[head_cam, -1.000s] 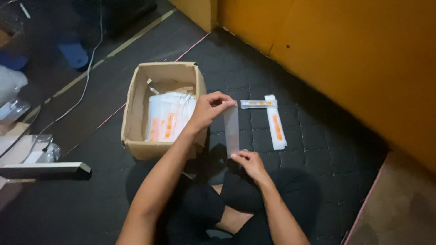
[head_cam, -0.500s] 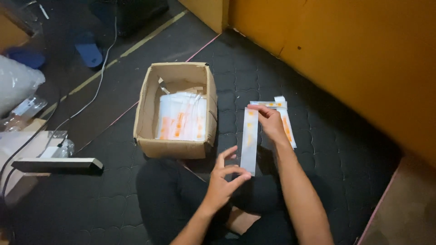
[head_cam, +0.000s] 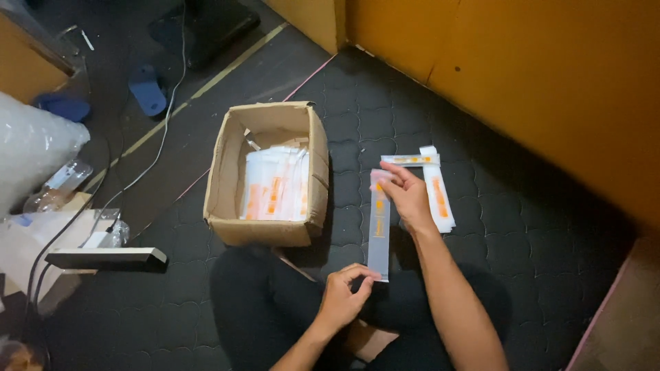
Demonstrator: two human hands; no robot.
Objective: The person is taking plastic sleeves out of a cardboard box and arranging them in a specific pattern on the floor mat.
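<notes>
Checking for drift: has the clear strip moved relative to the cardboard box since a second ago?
Yes. The clear strip shifted right, away from the cardboard box.

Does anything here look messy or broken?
Only slightly: the cardboard box has bent, crumpled flaps, and the two flat packets on the floor lie crossed at a corner, not stacked. Nothing spilled.

we can't see the clear sleeve's [head_cam: 379, 227] top end behind the right hand [head_cam: 407, 198]; the box [head_cam: 230, 185] hides its packets' [head_cam: 275, 184] lower ends.

Dim, soft, shadowy indoor light
</notes>
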